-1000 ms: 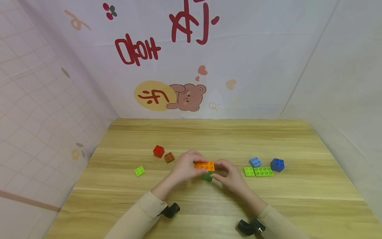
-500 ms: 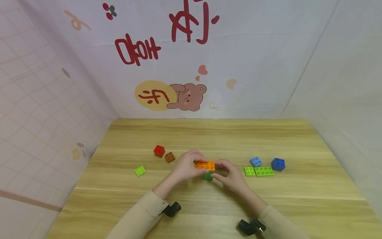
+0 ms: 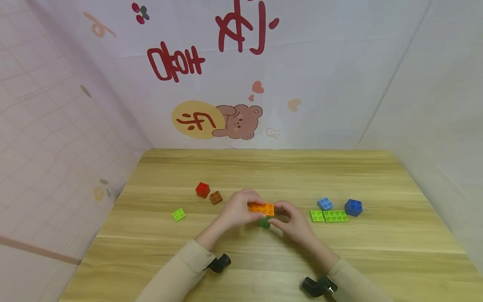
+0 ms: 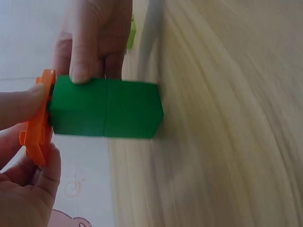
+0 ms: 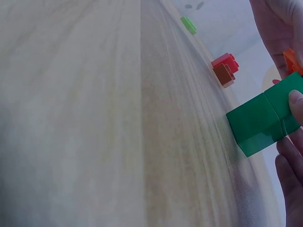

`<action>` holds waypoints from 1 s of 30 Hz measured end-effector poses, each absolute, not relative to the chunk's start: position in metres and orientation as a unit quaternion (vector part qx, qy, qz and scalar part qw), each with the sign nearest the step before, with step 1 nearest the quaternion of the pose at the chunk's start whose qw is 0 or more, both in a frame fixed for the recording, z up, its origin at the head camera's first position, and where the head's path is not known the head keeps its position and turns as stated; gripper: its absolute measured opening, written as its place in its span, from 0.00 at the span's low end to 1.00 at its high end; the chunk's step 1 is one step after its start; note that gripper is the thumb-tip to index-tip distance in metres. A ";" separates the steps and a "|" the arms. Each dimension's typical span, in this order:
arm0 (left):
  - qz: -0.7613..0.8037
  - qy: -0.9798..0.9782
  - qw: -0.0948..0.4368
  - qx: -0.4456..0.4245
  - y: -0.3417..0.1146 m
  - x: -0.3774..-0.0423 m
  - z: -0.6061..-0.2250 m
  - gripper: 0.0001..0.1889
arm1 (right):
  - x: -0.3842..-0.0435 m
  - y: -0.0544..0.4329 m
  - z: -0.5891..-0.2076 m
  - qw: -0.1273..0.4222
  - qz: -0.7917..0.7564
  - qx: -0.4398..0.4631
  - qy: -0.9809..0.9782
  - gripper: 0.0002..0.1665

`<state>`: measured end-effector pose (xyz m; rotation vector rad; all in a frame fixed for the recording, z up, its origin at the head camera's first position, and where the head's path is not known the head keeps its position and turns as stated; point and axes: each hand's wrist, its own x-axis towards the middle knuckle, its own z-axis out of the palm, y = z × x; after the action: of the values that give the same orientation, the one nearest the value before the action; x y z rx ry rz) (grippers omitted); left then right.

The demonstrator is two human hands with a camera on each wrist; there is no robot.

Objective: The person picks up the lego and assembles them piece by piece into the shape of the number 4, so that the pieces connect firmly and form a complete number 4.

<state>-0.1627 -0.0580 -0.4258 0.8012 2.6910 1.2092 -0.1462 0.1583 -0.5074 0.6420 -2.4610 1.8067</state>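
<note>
My left hand [image 3: 240, 208] pinches a flat orange toy brick [image 3: 266, 209] between thumb and fingers. The orange brick sits at the top end of two stacked green bricks [image 4: 106, 109], and dark green studs show at the seam in the left wrist view. My right hand [image 3: 295, 224] grips the upper green brick from the right, its thumb on the near face. Both hands work at the middle of the table. In the head view the orange brick and the fingers hide much of the green stack [image 3: 265, 222].
Left of the hands lie a red brick [image 3: 202, 190], a brown brick [image 3: 216, 197] and a lime plate [image 3: 179, 214]. Rightward are a light blue brick [image 3: 325, 204], a small lime plate [image 3: 317, 216], a longer lime plate [image 3: 336, 216] and a dark blue brick [image 3: 353, 207]. A printed cloth [image 3: 320, 75] hangs behind.
The head view has shifted slightly, so everything appears a little further right. Both hands keep the same hold on the orange and green bricks.
</note>
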 end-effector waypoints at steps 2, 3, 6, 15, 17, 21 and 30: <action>0.396 0.878 0.040 0.265 -0.055 -0.162 -0.426 0.16 | -0.145 0.158 -0.505 0.010 0.579 0.201 -0.790 0.20; 0.396 0.877 0.038 0.268 -0.054 -0.162 -0.426 0.16 | -0.145 0.157 -0.503 0.010 0.579 0.201 -0.790 0.20; 0.397 0.877 0.032 0.269 -0.052 -0.161 -0.427 0.16 | -0.139 0.154 -0.489 0.008 0.576 0.204 -0.791 0.20; 0.429 0.863 0.031 0.263 -0.056 -0.162 -0.429 0.16 | -0.132 0.152 -0.469 0.002 0.571 0.198 -0.796 0.19; 0.446 0.855 0.029 0.263 -0.061 -0.163 -0.428 0.15 | -0.133 0.152 -0.471 0.001 0.577 0.198 -0.792 0.19; 0.450 0.855 0.027 0.255 -0.069 -0.164 -0.424 0.16 | -0.141 0.156 -0.491 0.006 0.582 0.202 -0.788 0.21; 0.419 0.871 0.030 0.253 -0.069 -0.162 -0.427 0.17 | -0.147 0.160 -0.507 0.016 0.582 0.215 -0.784 0.22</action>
<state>-0.1622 -0.0693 -0.4267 0.7797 2.6854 1.2928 -0.1471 0.1597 -0.5068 0.6674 -2.4397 1.8091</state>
